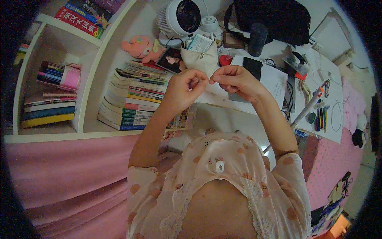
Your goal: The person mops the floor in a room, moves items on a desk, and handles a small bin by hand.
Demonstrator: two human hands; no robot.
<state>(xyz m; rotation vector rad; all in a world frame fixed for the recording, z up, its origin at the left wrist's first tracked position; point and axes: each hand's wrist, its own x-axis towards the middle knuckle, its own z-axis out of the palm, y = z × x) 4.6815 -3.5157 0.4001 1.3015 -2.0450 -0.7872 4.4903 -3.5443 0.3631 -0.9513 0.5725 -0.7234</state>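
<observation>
Both my hands are raised in front of me above the desk's near edge, their fingertips close together. My left hand [186, 88] is closed in a pinch of thumb and forefinger. Just beside it, my right hand [235, 81] pinches as well, the other fingers curled in. Whatever lies between the fingertips, if anything, is too small to make out. Behind the hands stands a cream fabric pouch [200, 59] with a light-coloured packet [200, 42] sticking out of its top. A photo of a person [172, 60] leans next to the pouch.
Stacked books [135, 99] and a pink plush toy [144, 48] sit left of my hands. At the back are a white fan [179, 18], a dark cylinder [258, 39] and a black bag [274, 20]. Papers [274, 83], cables and pens [320, 118] lie on the right.
</observation>
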